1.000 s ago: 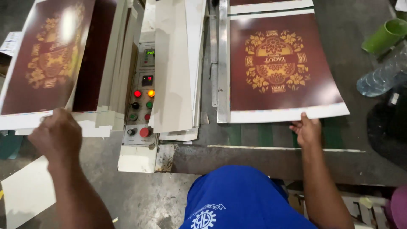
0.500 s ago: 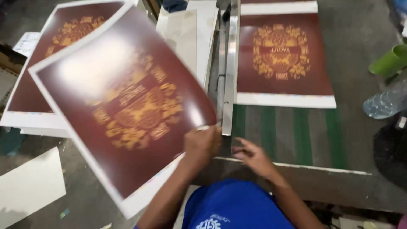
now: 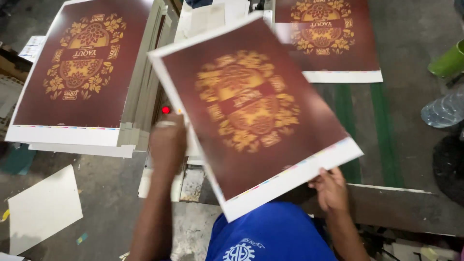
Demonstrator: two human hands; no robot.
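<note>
A large printed sheet (image 3: 251, 111), dark maroon with a gold ornamental design and a white margin, is held up in the air between both hands and looks blurred from motion. My left hand (image 3: 166, 140) grips its left edge near the middle. My right hand (image 3: 331, 188) holds its lower right edge. A tall stack of the same printed sheets (image 3: 79, 72) lies to the left. Another matching sheet (image 3: 333, 36) lies flat on the machine bed at upper right, partly covered by the held sheet.
A control panel with a lit red button (image 3: 166, 109) shows behind my left hand. Green belts (image 3: 382, 116) run along the bed. A green cup (image 3: 447, 60) and clear plastic bottle (image 3: 442, 108) sit far right. A blank white card (image 3: 43, 208) lies on the floor.
The sheet has swung from the left stack toward the right and now sits over the middle. My left hand has shifted to its left edge; my right hand has taken its lower right edge.
</note>
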